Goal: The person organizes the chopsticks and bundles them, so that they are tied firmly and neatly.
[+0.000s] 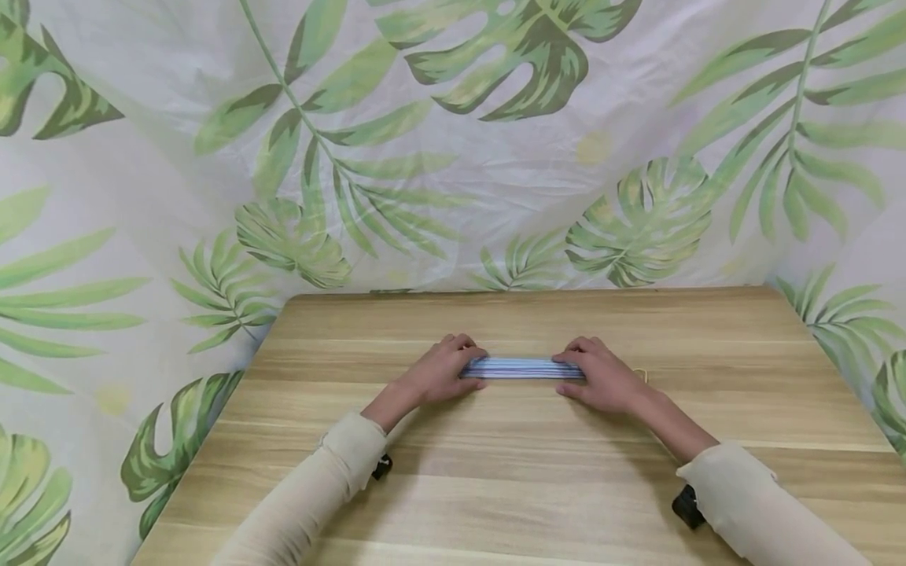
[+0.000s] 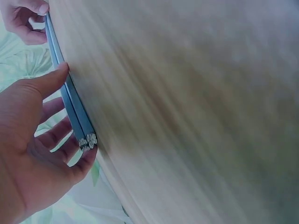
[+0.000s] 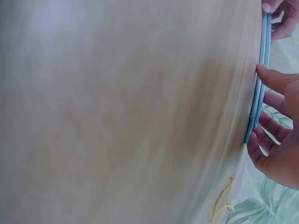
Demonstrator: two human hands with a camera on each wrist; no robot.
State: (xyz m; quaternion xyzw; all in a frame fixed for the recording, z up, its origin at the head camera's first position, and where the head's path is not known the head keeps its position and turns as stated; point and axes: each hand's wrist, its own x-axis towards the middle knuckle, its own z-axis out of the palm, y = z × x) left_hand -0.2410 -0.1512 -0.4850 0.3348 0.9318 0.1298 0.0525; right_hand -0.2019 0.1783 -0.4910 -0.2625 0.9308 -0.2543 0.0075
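A bundle of slim blue sticks (image 1: 524,368) lies crosswise on the wooden table, side by side, with darker lines between them. My left hand (image 1: 442,369) holds its left end, thumb on the near side and fingers on the far side. At the right end, my right hand (image 1: 602,373) grips it in the same way. In the left wrist view, the sticks (image 2: 77,105) end in silvery, patterned tips, with the thumb and fingers of the left hand (image 2: 37,126) around them. The right wrist view shows the right hand (image 3: 280,126) pinching the sticks (image 3: 258,102).
A thin yellow loop (image 3: 222,203), like a band or cord, lies on the table just right of the right hand. Behind the wooden table (image 1: 495,472) hangs a leaf-patterned cloth (image 1: 495,173). Black wrist cameras (image 1: 686,507) sit under the sleeves.
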